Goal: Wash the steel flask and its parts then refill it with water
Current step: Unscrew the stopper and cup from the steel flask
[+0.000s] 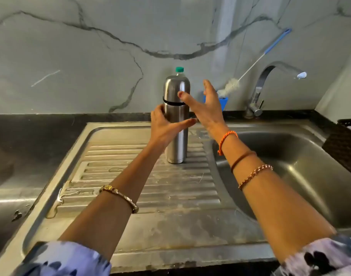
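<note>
The left hand (166,126) wraps around the middle of the steel flask (176,120), thumb across the front and fingers curled behind its left side, just below the black band that marks where the cap (177,87) meets the body. The right hand (206,104) hangs in the air just to the right of the cap, fingers spread and straight, thumb pointing towards the cap; it holds nothing, and whether the thumb tip touches the steel cannot be told.

The flask stands upright on the ribbed drainboard (150,176) of a steel sink unit, near its back edge, with the cap on. The drainboard shows patches of water, and a small puddle sits at its front left corner. The sink basin (290,166) lies to the right of the flask. Directly behind the flask stands a bottle of which only the green cap (179,69) shows above the steel one.

At the back right, a curved tap (270,84) rises from the counter with its spout turned towards the right. Between flask and tap, a blue holder (223,101) against the marble wall carries a bottle brush (256,62) with a white bristle head and a long blue handle leaning up to the right.

The person wears bangles on both wrists, an orange thread on the right wrist, and patterned sleeves pushed up on both arms.
</note>
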